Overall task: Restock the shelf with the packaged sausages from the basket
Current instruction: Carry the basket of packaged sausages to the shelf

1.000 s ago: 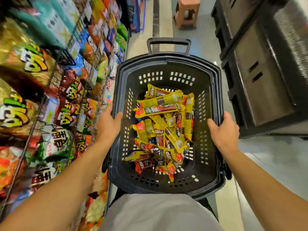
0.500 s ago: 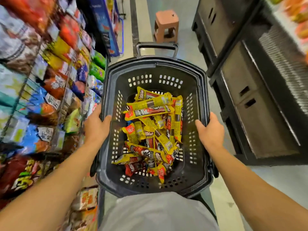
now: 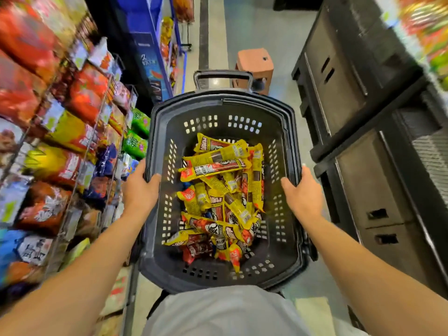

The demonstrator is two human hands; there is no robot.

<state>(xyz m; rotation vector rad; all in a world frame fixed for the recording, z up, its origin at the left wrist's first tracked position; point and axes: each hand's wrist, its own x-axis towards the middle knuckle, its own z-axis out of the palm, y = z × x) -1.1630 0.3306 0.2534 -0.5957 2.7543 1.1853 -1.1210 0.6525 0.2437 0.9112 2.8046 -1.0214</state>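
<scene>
Gripping the black basket (image 3: 219, 104) by its 2 long rims: the left hand (image 3: 141, 187) is curling over the left rim, thumb inside, and the right hand (image 3: 303, 192) is clasping the right rim likewise, probably to carry it level through the aisle. Packaged sausages (image 3: 223, 197) are lying loose in a heap on the basket floor at centre frame; none is shelved yet. They are slim, glossy sticks in yellow-and-red film, crinkled at the ends. The basket is rigid perforated plastic with a loop handle. Wire shelves (image 3: 72, 141) of snack bags are filling the frame's left side.
</scene>
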